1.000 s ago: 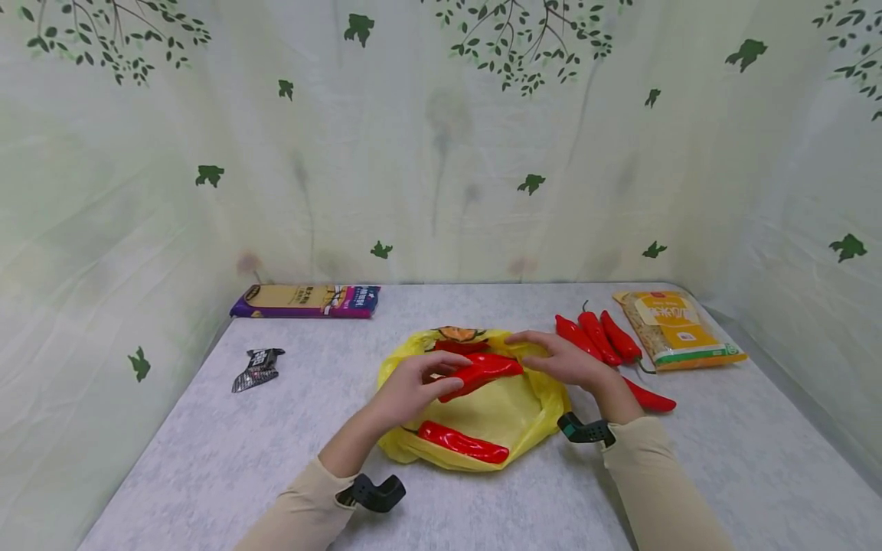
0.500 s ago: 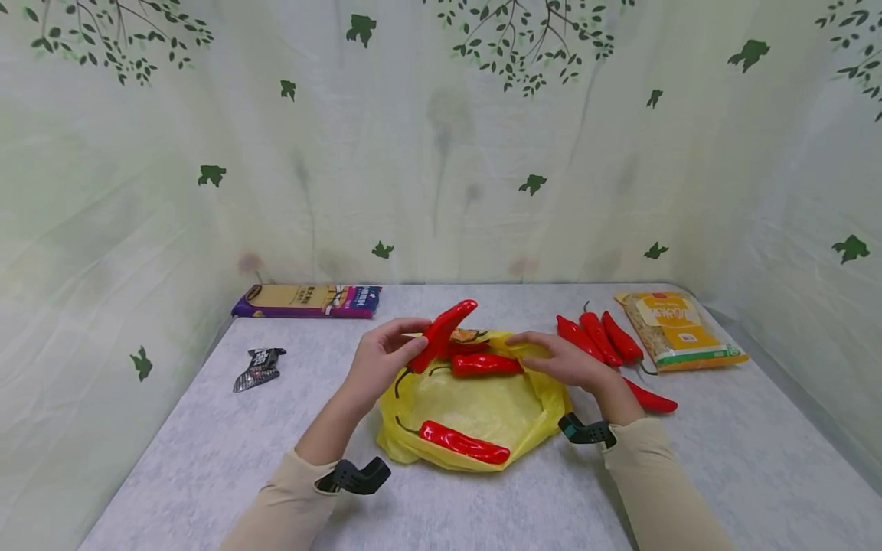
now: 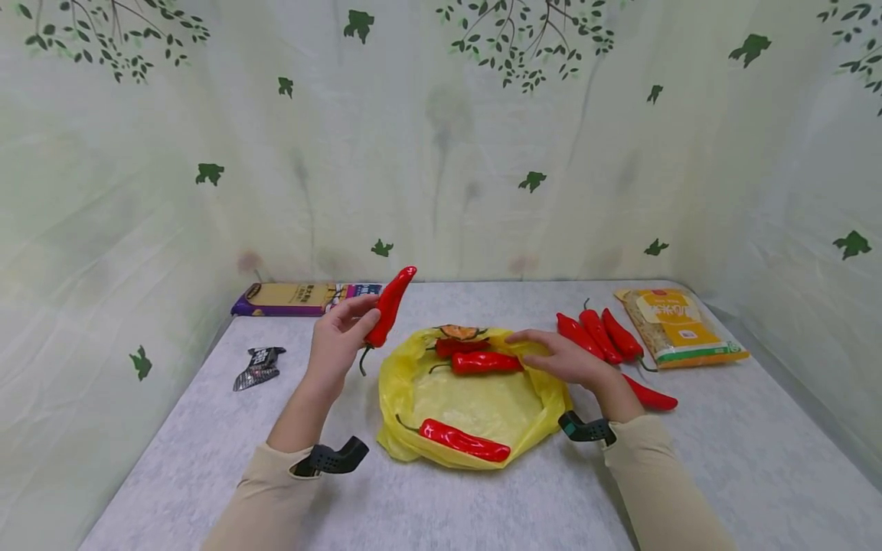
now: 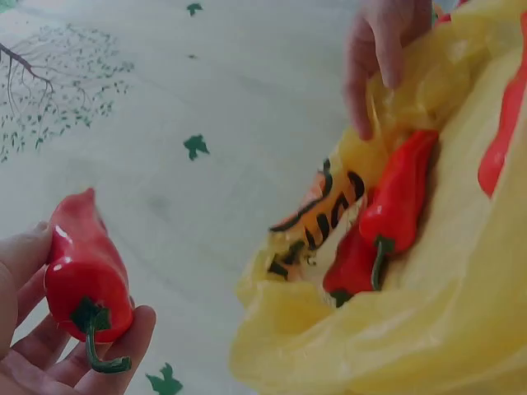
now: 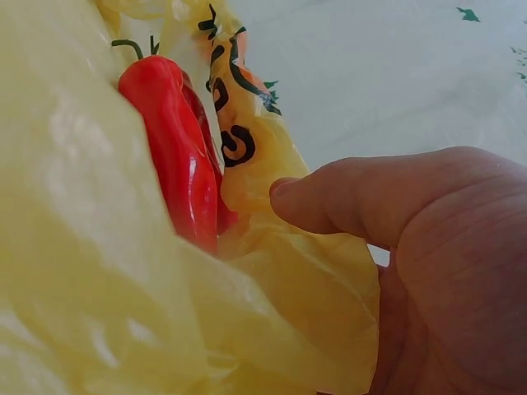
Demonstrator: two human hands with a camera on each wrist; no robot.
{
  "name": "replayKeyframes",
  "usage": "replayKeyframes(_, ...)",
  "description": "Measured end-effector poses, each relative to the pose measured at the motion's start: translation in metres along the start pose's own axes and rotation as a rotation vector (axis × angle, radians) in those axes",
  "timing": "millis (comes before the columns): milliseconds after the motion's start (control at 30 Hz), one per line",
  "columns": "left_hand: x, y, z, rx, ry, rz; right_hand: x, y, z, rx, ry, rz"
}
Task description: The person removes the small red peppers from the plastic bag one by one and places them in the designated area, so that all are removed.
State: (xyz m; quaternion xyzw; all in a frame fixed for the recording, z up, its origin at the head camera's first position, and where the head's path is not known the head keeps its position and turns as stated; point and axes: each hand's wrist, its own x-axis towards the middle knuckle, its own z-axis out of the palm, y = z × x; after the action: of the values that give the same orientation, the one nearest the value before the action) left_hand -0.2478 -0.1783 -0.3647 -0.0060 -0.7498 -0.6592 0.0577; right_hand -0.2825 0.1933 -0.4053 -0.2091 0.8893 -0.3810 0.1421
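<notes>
My left hand [image 3: 337, 340] holds a red chili pepper [image 3: 390, 308] up in the air, left of the yellow plastic bag [image 3: 396, 398]. The pepper's tip points up and its green stem hangs below, between thumb and fingers in the left wrist view. Inside the wide-mouthed bag, one red pepper [image 3: 465, 440] lies along the near side. Two more lie together at the far side, the front pepper [image 3: 485, 363] partly covering the rear pepper [image 3: 458, 347]. At the bag's right rim, my right hand [image 3: 568, 360] grips the plastic, the thumb [image 5: 329, 197] on the inner side and the fingers outside.
Several red peppers [image 3: 599, 337] lie on the table right of the bag, one [image 3: 649, 395] partly behind the right forearm. An orange grain packet [image 3: 678, 325] lies at the back right. A purple-and-tan package [image 3: 289, 299] is at the back left, a small black wrapper [image 3: 258, 369] nearer.
My left hand has lifted one pepper out of the bag and carried it up and to the left, tilting it upright. The right hand stays at the bag's rim.
</notes>
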Motion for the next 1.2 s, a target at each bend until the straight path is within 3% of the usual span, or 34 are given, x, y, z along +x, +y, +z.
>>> replayKeyframes(200, 0.010, -0.014, -0.008, 0.019, 0.111, -0.078, -0.002, 0.001, 0.000, 0.002, 0.001, 0.013)
replayKeyframes(500, 0.024, -0.029, -0.025, 0.051, 0.201, -0.168, 0.000, 0.002, 0.000, -0.013, 0.004, 0.033)
replayKeyframes(867, 0.025, -0.034, -0.044, 0.105, 0.277, -0.264, 0.002, 0.003, 0.003, 0.004, 0.006, 0.056)
replayKeyframes(1200, 0.028, -0.051, -0.055, 0.210, 0.330, -0.292, 0.002, 0.001, 0.004, -0.004, -0.001, 0.048)
